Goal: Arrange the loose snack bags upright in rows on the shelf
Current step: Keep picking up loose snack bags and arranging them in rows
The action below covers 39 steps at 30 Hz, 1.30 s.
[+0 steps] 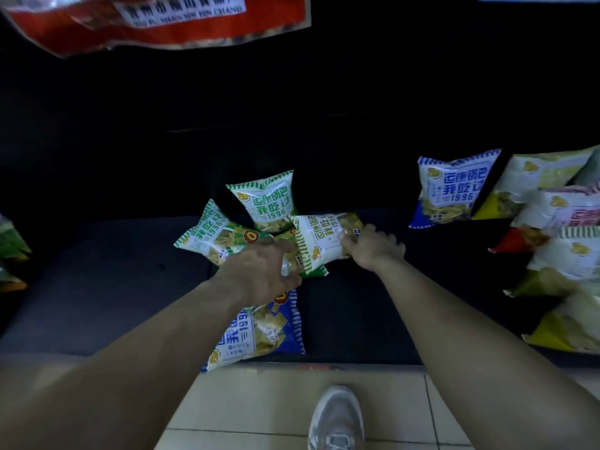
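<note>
Several white snack bags with green trim lie in a loose cluster on the dark shelf (97,287). One green bag (321,241) lies on its side in the middle, and both hands grip it: my left hand (263,271) at its lower left end, my right hand (373,248) at its right end. A green bag (266,203) stands upright just behind it. Another green bag (207,235) leans tilted to the left. A blue-trimmed bag (263,329) lies flat at the shelf's front edge, partly under my left forearm.
A blue-trimmed bag (451,190) stands upright at the right. Beside it sits a pile of yellow, pink and red bags (558,228). A red package (156,21) hangs above at the top left. Pale floor tiles (259,401) and a grey shoe (337,420) show below the shelf.
</note>
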Each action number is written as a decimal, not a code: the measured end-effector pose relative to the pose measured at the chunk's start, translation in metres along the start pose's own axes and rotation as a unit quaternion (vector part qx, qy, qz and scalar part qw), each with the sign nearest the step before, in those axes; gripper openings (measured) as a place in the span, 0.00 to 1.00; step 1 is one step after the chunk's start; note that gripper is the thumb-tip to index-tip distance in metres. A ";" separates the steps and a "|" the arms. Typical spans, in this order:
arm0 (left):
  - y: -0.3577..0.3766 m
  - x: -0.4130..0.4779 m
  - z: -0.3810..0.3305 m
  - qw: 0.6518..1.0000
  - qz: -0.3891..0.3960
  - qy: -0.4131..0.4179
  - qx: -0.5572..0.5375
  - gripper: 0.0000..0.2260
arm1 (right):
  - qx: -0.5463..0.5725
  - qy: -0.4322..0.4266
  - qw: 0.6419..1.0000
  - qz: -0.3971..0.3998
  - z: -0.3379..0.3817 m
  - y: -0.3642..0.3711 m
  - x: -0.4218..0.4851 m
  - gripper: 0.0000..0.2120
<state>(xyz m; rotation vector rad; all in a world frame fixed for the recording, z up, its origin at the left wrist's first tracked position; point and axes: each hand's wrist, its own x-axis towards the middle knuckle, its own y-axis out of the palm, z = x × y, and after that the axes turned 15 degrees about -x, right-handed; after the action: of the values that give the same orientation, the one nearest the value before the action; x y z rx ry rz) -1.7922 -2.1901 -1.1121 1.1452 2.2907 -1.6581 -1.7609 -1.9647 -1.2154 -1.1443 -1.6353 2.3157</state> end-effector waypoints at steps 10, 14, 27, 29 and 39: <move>-0.006 -0.004 -0.005 1.000 0.003 -0.005 -0.002 0.30 | 0.177 0.055 0.982 0.024 -0.046 -0.002 -0.005 0.63; -0.012 -0.009 -0.018 1.000 0.002 0.012 0.013 0.30 | 0.170 0.011 0.985 -0.024 -0.066 -0.007 -0.030 0.48; -0.021 -0.066 -0.126 0.978 0.041 0.125 -0.162 0.44 | 0.049 -0.095 0.983 -0.150 -0.152 -0.132 -0.227 0.53; -0.017 -0.082 -0.150 0.955 0.079 0.155 -0.239 0.43 | 0.071 -0.091 0.980 -0.164 -0.168 -0.147 -0.262 0.53; 0.000 -0.127 -0.223 0.957 0.033 0.244 -0.153 0.33 | 0.071 -0.087 0.971 -0.209 -0.231 -0.149 -0.341 0.63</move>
<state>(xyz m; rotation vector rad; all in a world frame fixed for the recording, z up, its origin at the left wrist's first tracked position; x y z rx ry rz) -1.6261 -2.0659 -0.9609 1.6681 2.6212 -1.0226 -1.4256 -1.8793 -0.9470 -0.5168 -1.5473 2.2530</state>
